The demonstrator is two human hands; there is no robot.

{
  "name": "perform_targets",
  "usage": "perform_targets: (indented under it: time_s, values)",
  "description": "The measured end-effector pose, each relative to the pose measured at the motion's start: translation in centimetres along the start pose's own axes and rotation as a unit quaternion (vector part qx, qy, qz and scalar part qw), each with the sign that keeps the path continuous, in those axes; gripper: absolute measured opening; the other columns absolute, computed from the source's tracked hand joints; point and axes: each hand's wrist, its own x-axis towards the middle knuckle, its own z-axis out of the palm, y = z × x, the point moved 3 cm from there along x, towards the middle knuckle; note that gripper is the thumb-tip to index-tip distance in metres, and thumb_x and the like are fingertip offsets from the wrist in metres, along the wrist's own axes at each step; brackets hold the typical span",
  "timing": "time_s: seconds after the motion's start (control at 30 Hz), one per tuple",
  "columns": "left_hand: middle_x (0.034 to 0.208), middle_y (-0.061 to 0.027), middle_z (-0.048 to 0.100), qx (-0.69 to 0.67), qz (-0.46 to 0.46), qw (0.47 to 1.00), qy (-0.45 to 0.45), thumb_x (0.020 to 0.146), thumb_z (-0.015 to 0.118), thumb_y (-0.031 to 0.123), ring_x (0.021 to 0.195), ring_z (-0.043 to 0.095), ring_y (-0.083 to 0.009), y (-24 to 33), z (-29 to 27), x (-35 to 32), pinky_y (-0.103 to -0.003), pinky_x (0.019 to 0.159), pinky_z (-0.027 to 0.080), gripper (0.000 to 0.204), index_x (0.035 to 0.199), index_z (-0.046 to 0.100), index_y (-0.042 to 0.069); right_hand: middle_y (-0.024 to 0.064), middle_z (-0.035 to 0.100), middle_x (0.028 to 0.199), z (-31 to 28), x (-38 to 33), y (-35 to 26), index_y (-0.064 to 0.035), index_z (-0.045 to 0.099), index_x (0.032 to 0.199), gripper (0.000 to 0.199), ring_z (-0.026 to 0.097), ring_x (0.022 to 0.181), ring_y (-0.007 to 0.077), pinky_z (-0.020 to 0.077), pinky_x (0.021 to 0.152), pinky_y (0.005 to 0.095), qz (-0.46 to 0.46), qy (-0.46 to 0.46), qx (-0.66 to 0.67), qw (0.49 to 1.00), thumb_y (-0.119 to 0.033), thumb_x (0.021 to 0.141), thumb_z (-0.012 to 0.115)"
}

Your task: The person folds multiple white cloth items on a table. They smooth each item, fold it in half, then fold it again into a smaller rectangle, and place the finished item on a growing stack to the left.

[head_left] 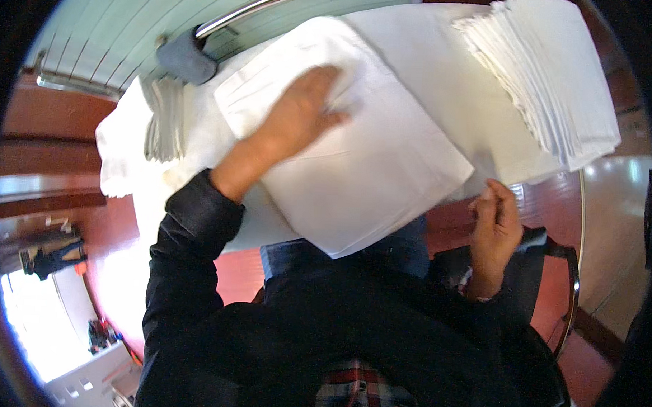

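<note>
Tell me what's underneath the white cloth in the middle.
The white cloth lies over a white-covered work surface, visible past its edges; its near corner partly hides the blue jeans. Anything else beneath its middle is covered, so I can't tell.

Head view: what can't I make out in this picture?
All in the head view:
Left hand: fingertips motion-blurred; their exact contact with the white cloth is unclear.
Cloth surface beneath that hand: hidden by the hand.
Right hand: blurred; whether it holds anything is unclear.
Person's lap: partly hidden by the cloth's near corner.
Dark items near the window: too small to identify.
</note>
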Motion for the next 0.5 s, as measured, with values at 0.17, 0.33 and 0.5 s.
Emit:
perform_targets:
  time_s: [0.17,0.33,0.5]
  values:
    - [0.165,-0.021,0.032,0.028,-0.005,0.999,-0.024,0.096,0.067,0.046,0.154,0.028,-0.0407,3.3,1.2,-3.8,-0.053,0.127,0.023,0.079,0.159,0.038,0.007,0.0287,0.054,0.142,5.7,0.2,-3.8,0.0023,0.056,0.138,0.048,0.052,0.131,0.0433,0.0414,0.11,0.0534,-0.365,-0.148,-0.2,0.897,-0.022,0.098,0.067]
    - [0.168,-0.0197,0.028,0.044,-0.013,0.999,-0.017,0.101,0.055,0.055,0.156,0.025,-0.0401,0.5,1.1,-4.6,-0.057,0.126,0.02,0.076,0.161,0.036,0.012,0.0284,0.031,0.163,9.5,0.0,-1.9,0.0012,0.045,0.152,0.076,0.026,0.152,0.0474,0.0216,0.122,0.0611,-0.326,-0.187,-0.384,0.843,-0.048,0.098,0.063]
    - [0.169,-0.0197,0.025,0.138,-0.124,0.982,-0.031,0.103,0.037,0.069,0.158,0.017,-0.0395,-7.1,-0.8,-7.4,-0.056,0.128,0.013,0.083,0.163,0.033,0.012,0.027,0.026,0.167,6.1,-1.0,0.6,0.0006,0.038,0.157,0.079,0.023,0.154,0.0461,0.018,0.125,0.0578,-0.33,-0.156,-0.403,0.839,-0.05,0.099,0.06]
